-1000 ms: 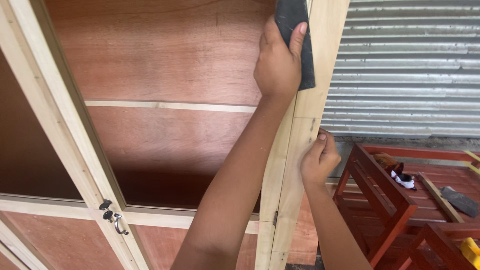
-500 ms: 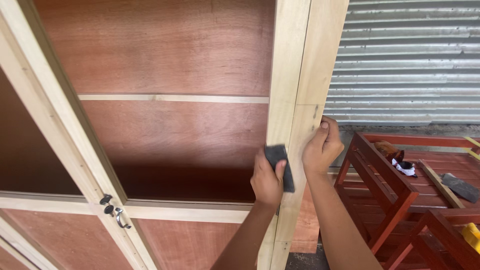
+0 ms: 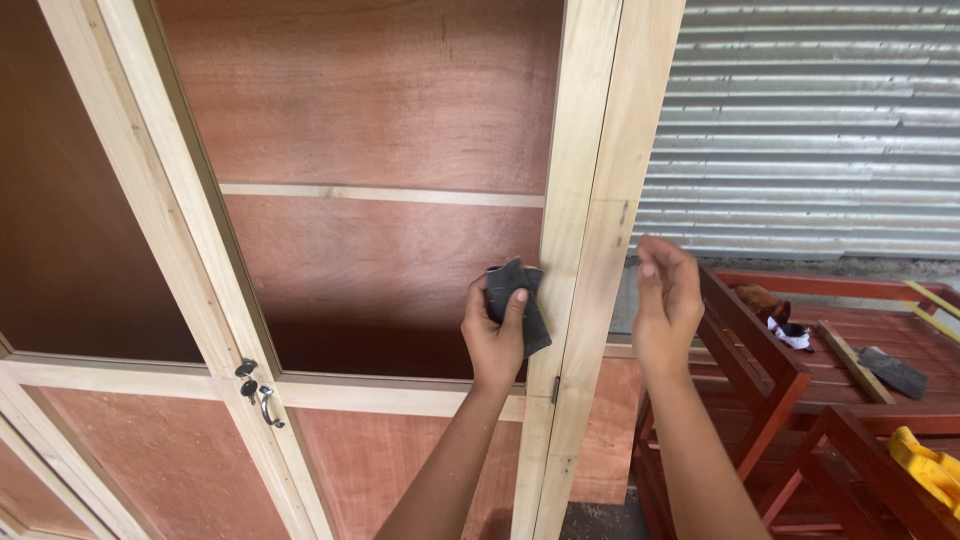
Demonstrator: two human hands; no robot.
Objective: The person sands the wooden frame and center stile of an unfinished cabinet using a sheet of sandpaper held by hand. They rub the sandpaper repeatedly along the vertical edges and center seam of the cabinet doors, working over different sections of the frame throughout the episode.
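Head view, left hand: the left hand (image 3: pixel 497 335) is raised in front of the cabinet, fingers curled round a dark sanding pad (image 3: pixel 518 305), thumb up over its face, pinching it fast.
Head view, pad: it lies against the inner edge of the pale post (image 3: pixel 565 250), a little above the level where the lower rail (image 3: pixel 400 398) meets it; part of the pad is hidden by the fingers.
Head view, right hand: the right hand (image 3: pixel 665 300) is up on the far side of the post, just off its outer edge, fingers loosely spread and bent, holding nothing; whether it touches the wood I cannot tell.
Head view, cabinet: reddish-brown back panel (image 3: pixel 370 130) crossed by a thin pale shelf strip (image 3: pixel 380 192); the open door frame (image 3: pixel 170 230) slants across the left, with a small metal latch and handle (image 3: pixel 257 390) near its crossing with the rail.
Head view, hinge: a small dark hinge (image 3: pixel 553 389) sits on the post just below the left hand.
Head view, right side: a corrugated metal wall (image 3: pixel 810 130) stands behind; below it red wooden frames (image 3: pixel 770 370) carry a dark trowel-like tool (image 3: pixel 890 370), a wooden stick (image 3: pixel 843 348) and a small white and red item (image 3: pixel 790 333).
Head view, corner: a yellow cloth (image 3: pixel 925 465) lies at the lower right.
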